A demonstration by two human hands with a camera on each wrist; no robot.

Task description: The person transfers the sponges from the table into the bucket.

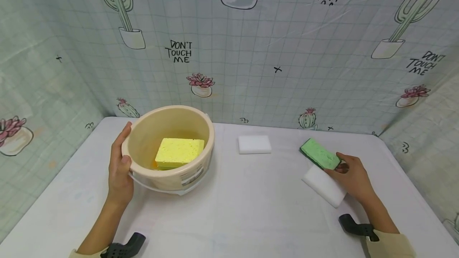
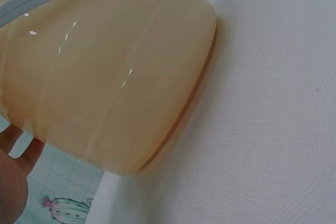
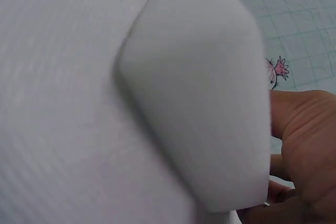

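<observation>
My left hand (image 1: 120, 166) grips a cream bucket (image 1: 168, 116) at its left side, thumb at the rim and fingers along the outer wall. A yellow sponge (image 1: 180, 151) lies inside the bucket, over something orange and green that is mostly hidden. On the right, my right hand (image 1: 353, 176) pinches the near end of a green sponge (image 1: 319, 153) with a dark underside. Just below it lies a white foam block (image 1: 325, 186), which the green sponge partly overlaps in the head view. That white block fills much of the right wrist view.
A second white foam block (image 1: 254, 144) lies near the back of the white table (image 1: 251, 210), between the bucket and the green sponge. A pale bucket handle (image 1: 157, 189) hangs along the bucket's front. Printed cloth (image 1: 244, 51) encloses the back and sides.
</observation>
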